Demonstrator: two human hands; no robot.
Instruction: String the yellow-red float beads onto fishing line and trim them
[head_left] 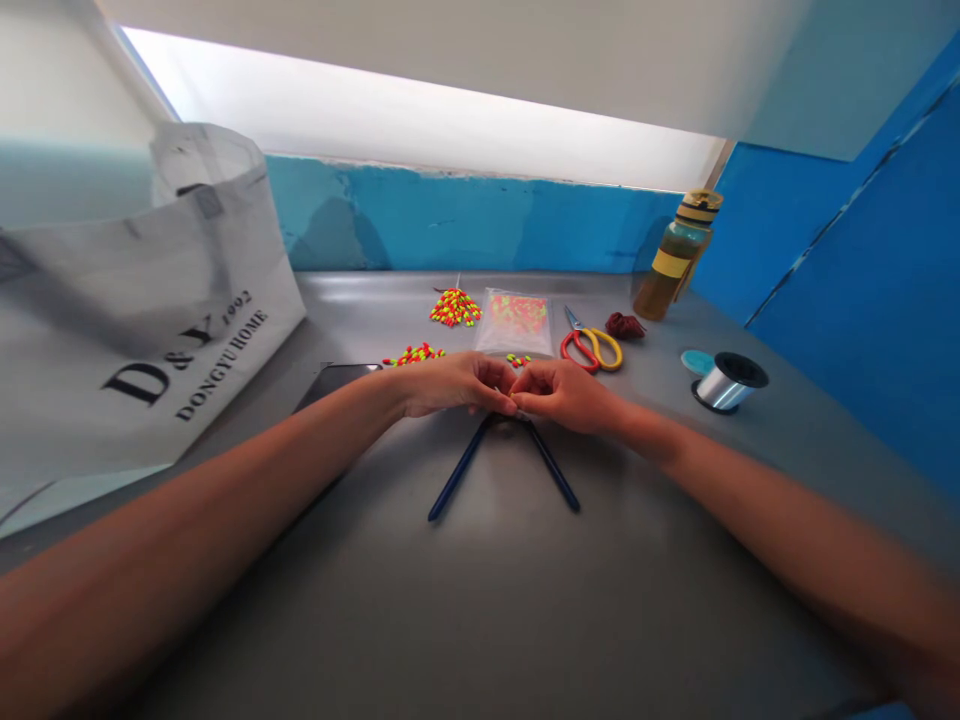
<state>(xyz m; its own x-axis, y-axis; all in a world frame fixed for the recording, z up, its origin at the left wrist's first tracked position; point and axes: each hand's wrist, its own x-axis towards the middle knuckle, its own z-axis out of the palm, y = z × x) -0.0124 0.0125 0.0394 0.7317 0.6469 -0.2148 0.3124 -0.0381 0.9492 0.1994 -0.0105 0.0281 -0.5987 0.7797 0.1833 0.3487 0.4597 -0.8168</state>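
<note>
The left hand (450, 385) and the right hand (562, 393) met at the middle of the counter (615, 560), both clenched in a tight pinch around a small pale piece (499, 392), too thin and too hidden to identify. Below the pinch, a slender dark blue rod (461, 472) bowed into a narrow arch, its two legs spreading down and outward until their ends lay on the steel; the top of the arch passed out of sight beneath the fingers, so whether the hands gripped it could not be told. Just beyond the hands lay a few neon yellow-and-red float beads (517, 359), with a short row of the same beads (414, 354) to the left and a larger heap (454, 307) behind it. A clear plastic bag of beads (514, 322) sat beside the heap, and red-and-yellow-handled scissors (592, 348) lay to its right, near a dark red bundle (624, 325). Farther right stood a spool of clear line (727, 382) beside a teal disc (697, 361). An amber bottle with a yellow band (675, 258) stood in the far right corner, where the steel counter met a chipped blue wall (450, 215). A dark phone (337, 385) lay just beyond the left forearm, and a white printed tote bag (142, 330) rose at the counter's left side.
</note>
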